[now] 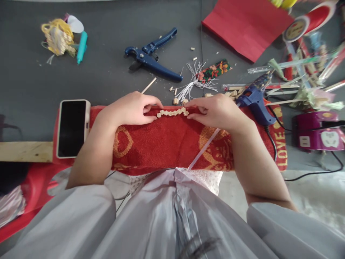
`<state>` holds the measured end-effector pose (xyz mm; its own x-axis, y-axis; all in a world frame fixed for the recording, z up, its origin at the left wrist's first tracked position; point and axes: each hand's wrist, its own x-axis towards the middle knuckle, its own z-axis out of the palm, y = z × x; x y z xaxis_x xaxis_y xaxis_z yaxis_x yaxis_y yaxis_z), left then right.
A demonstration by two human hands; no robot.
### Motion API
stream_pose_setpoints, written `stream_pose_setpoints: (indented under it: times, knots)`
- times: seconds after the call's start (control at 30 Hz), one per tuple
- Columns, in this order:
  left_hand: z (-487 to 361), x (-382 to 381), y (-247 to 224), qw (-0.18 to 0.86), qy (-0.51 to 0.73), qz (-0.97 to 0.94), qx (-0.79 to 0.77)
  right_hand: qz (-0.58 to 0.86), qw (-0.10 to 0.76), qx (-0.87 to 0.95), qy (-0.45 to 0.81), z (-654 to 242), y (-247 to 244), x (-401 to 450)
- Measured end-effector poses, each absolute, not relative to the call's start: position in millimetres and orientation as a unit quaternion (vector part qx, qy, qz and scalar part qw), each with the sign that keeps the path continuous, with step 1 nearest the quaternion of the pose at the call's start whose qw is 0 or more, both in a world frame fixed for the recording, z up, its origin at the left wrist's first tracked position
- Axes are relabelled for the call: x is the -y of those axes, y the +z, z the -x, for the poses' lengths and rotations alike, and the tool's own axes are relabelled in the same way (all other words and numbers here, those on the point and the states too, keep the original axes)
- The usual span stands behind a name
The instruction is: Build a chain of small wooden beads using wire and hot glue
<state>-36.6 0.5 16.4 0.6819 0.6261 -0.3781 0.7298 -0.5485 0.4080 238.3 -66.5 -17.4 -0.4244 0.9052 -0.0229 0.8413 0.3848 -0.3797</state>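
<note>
A short wavy strip of small pale pieces (172, 113) lies on or just above the red towel (161, 144). My left hand (134, 108) is at the strip's left end, thumb and forefinger pinched on it. At the other end, the thumb and forefinger of my right hand (212, 110) close on the strip's tip. Small pale cut pieces (176, 101) sit just beyond the towel's far edge, between the hands. A thin pale stick (149, 85) pokes out behind my left hand.
Blue cutters (153, 57), white wires (195, 83) and floral card (215, 72) lie beyond. A blue glue gun (257, 99) with a black cord rests right, near a purple box (319, 131), plastic-wrapped sticks and red ribbon spool (309, 21). A phone (72, 127) lies left.
</note>
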Motion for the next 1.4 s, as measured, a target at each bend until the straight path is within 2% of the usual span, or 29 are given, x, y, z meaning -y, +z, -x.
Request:
stream_pose_setpoints:
  times: [1.4]
  knots:
    - [37.2,0.2,17.2,0.274,-0.071,-0.878,-0.387,0.521,0.103,0.829,0.175,-234.3,-18.6,68.2]
